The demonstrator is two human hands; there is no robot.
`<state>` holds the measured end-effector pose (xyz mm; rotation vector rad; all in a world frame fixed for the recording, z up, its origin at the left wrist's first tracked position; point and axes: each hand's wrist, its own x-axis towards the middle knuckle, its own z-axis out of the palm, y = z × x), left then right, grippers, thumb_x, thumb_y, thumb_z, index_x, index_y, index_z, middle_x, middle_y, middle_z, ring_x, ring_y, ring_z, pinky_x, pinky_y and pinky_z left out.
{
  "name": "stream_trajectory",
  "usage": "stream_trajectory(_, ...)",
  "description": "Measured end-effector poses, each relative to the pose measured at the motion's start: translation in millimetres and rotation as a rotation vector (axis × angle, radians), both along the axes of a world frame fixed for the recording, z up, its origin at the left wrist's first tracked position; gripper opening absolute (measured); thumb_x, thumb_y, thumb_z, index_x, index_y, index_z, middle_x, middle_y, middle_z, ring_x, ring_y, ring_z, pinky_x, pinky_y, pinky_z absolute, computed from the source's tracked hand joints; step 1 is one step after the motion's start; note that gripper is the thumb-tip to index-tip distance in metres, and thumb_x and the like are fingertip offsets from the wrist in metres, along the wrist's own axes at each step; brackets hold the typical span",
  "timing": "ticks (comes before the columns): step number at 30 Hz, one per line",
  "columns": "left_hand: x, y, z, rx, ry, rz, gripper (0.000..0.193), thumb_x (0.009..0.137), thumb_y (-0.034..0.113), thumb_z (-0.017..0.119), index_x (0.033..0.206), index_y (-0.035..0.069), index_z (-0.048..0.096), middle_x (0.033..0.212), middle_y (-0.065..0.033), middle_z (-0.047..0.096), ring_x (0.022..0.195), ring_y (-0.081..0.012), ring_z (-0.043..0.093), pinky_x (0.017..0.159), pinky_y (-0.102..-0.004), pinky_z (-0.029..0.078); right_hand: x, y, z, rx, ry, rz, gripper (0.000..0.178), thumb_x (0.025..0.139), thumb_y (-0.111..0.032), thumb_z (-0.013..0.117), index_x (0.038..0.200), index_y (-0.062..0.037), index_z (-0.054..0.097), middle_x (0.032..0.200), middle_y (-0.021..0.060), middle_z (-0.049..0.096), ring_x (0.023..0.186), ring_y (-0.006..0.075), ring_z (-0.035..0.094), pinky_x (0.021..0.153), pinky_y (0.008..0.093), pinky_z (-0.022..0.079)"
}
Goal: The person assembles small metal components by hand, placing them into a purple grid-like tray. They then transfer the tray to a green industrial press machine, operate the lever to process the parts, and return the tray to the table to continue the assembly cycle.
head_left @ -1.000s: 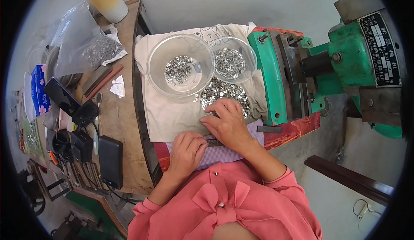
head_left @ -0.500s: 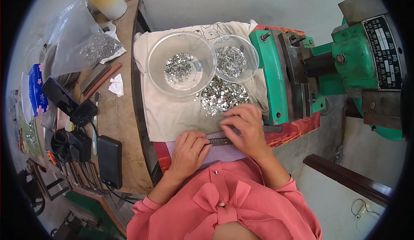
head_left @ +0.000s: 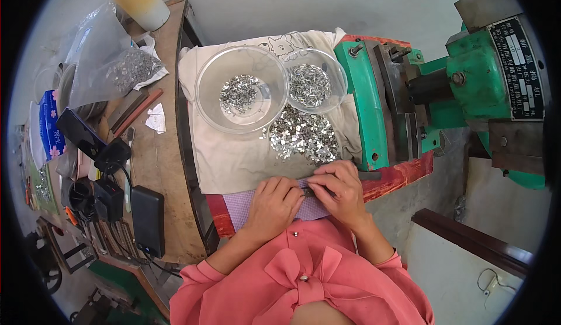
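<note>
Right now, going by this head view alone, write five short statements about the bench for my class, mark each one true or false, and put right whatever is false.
1. The left hand and the right hand are close together at the purple mat. True.
2. The smaller clear tub has nothing in it. False: it holds silvery metal pieces.
3. A loose heap of shiny bits lies on the cream cloth. True.
4. The green machine stands to the left of both hands. False: it stands to their right.
5. A dark strip shows between the fingertips of the two hands. True.
</note>
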<state>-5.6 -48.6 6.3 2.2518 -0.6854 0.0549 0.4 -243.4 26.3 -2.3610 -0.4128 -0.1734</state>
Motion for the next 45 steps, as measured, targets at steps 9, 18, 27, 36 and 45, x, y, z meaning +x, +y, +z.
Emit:
stream_trajectory(9, 3, -4, 1, -0.002, -0.055, 0.018, 0.014, 0.075, 0.008, 0.075, 0.084, 0.006, 0.064, 0.096, -0.0049, 0.063, 0.090, -0.0257, 0.059, 0.077, -0.0387, 0.043, 40, 31, -18, -0.087, -0.130, 0.072, 0.013, 0.078, -0.013, 0.078, 0.088, -0.0090, 0.071, 0.097, 0.0032, 0.063, 0.094, 0.0258, 0.058, 0.084, 0.0401, 0.045)
stream_trajectory(18, 3, 11, 1, -0.044, -0.011, 0.087, 0.018, 0.071, 0.004, 0.077, 0.084, 0.007, 0.064, 0.094, -0.0063, 0.063, 0.086, -0.0268, 0.060, 0.075, -0.0394, 0.043, 46, 36, -16, -0.159, -0.165, 0.100, 0.015, 0.072, -0.014, 0.081, 0.081, -0.0116, 0.069, 0.097, 0.0011, 0.063, 0.098, 0.0258, 0.058, 0.087, 0.0414, 0.043)
stream_trajectory(27, 1, -1, 2, 0.018, -0.064, 0.004, 0.016, 0.077, 0.012, 0.076, 0.089, 0.007, 0.067, 0.098, -0.0045, 0.063, 0.093, -0.0240, 0.060, 0.077, -0.0379, 0.044, 21, 8, -1, -0.062, -0.135, 0.021, 0.016, 0.073, -0.011, 0.080, 0.083, -0.0095, 0.068, 0.099, 0.0025, 0.064, 0.099, 0.0260, 0.059, 0.087, 0.0413, 0.044)
stream_trajectory(36, 3, -4, 1, 0.042, -0.062, -0.030, 0.015, 0.079, 0.010, 0.074, 0.090, 0.007, 0.066, 0.099, -0.0040, 0.063, 0.094, -0.0237, 0.060, 0.079, -0.0372, 0.044, -15, -8, -5, -0.063, -0.023, 0.041, 0.017, 0.073, -0.011, 0.080, 0.087, -0.0099, 0.072, 0.098, 0.0021, 0.064, 0.096, 0.0252, 0.059, 0.083, 0.0400, 0.043)
stream_trajectory(45, 2, -1, 3, 0.028, 0.002, 0.005, 0.025, 0.073, 0.013, 0.080, 0.093, 0.007, 0.065, 0.101, -0.0062, 0.063, 0.095, -0.0263, 0.059, 0.081, -0.0397, 0.044, 36, 22, -15, -0.038, -0.109, 0.003, 0.012, 0.078, -0.013, 0.078, 0.088, -0.0096, 0.071, 0.095, 0.0032, 0.062, 0.093, 0.0256, 0.058, 0.082, 0.0402, 0.043)
